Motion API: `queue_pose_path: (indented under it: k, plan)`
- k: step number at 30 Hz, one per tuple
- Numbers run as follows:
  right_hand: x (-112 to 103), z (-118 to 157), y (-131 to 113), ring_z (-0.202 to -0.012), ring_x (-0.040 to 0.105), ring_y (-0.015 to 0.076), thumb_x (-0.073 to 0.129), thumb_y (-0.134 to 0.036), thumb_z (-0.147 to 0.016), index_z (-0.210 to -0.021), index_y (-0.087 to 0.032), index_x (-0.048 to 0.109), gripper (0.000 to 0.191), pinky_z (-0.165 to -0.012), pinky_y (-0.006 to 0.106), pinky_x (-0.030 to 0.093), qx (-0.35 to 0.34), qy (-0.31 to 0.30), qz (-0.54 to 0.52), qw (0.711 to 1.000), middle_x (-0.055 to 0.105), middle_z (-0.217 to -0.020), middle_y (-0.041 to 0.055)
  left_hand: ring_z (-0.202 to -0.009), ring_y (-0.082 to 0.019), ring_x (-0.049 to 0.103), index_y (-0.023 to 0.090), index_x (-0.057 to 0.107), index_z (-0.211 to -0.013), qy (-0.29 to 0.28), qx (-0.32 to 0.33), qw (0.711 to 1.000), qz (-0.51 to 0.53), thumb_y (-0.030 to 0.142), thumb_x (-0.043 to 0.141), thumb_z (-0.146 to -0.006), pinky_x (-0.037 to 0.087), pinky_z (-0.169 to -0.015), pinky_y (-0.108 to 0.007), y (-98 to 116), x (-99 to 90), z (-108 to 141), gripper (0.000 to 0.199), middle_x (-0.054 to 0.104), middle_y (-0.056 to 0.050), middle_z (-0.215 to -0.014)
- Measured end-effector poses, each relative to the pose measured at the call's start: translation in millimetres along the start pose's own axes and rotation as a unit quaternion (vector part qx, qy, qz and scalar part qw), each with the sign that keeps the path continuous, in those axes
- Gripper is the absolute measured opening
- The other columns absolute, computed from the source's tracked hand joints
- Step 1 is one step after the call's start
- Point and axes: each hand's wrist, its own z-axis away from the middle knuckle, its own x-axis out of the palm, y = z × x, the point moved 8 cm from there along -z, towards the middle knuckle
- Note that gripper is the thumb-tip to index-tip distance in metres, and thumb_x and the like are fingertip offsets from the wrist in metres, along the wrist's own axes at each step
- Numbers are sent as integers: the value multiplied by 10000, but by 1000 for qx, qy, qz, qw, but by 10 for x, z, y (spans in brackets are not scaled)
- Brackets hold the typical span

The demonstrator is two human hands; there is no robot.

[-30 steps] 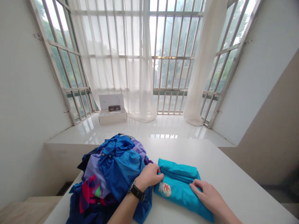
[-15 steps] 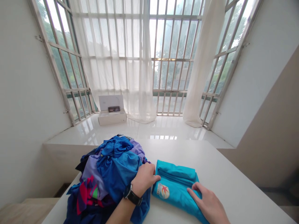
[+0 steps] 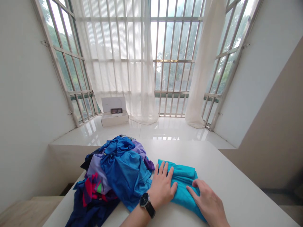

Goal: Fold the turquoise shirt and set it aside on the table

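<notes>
A teal garment point(image 3: 183, 183) lies folded into a narrow bundle on the white table. My left hand point(image 3: 163, 186), with a black-strapped watch on its wrist, rests flat across the bundle's left part, fingers spread, and covers the printed emblem. At the right end, my right hand point(image 3: 205, 197) has its thumb and bent forefinger on the cloth, with teal fabric between them. The other fingers of that hand are largely hidden. Close to my left forearm is a heap of crumpled clothes point(image 3: 123, 170) in blue, lilac, navy and pink.
The white table point(image 3: 234, 189) meets a glossy window ledge point(image 3: 163, 129). An opened white box point(image 3: 115, 119) stands on the ledge at the left. Sheer curtains point(image 3: 139, 78) hang before the barred window. Walls rise on both sides.
My left hand has moved right from the bundle's left edge and flattened onto it, covering the emblem. The right hand has shifted slightly left and up with the cloth.
</notes>
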Motion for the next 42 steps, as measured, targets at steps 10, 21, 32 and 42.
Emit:
queue_pose_path:
  k: [10, 21, 32, 42]
  plan:
    - [501, -115, -352, -1424, 391, 345, 333, -387, -964, -1398, -119, 539, 550, -1122, 521, 392, -107, 76, 88, 987, 463, -1523, 178, -1522, -325, 174, 199, 363, -1548, 9, 7, 1000, 1, 556, 347, -1014, 135, -1244, -565, -5, 0, 4, 642, 273, -131, -1634]
    - [875, -164, 81, -1468, 334, 377, 347, -477, -971, -1532, -106, 375, 674, -1163, 576, 343, -78, -6, 88, 993, 331, -1607, 203, -1531, -339, 118, 177, 352, -1553, -8, 1, 1000, 27, 564, 315, -1015, 91, -1234, -604, -42, 4, -36, 663, 232, -147, -1645]
    - [855, -752, -180, -1463, 334, 362, 319, -379, -969, -1481, -63, 439, 614, -1184, 524, 305, -106, 19, 94, 990, 359, -1583, 228, -1518, -362, 159, 124, 410, -1508, 2, -25, 999, 28, 481, 401, -987, 109, -1222, -612, -350, 60, -515, 631, 296, -195, -1611]
    - [883, -892, -99, -1478, 314, 336, 359, -416, -987, -1511, -194, 409, 572, -1170, 543, 338, -136, 15, 74, 988, 355, -1606, 149, -1369, -251, 419, 163, 515, -1394, 110, -203, 964, 136, 246, 533, -893, 297, -1178, -356, -879, -39, -609, 508, 495, -142, -1425]
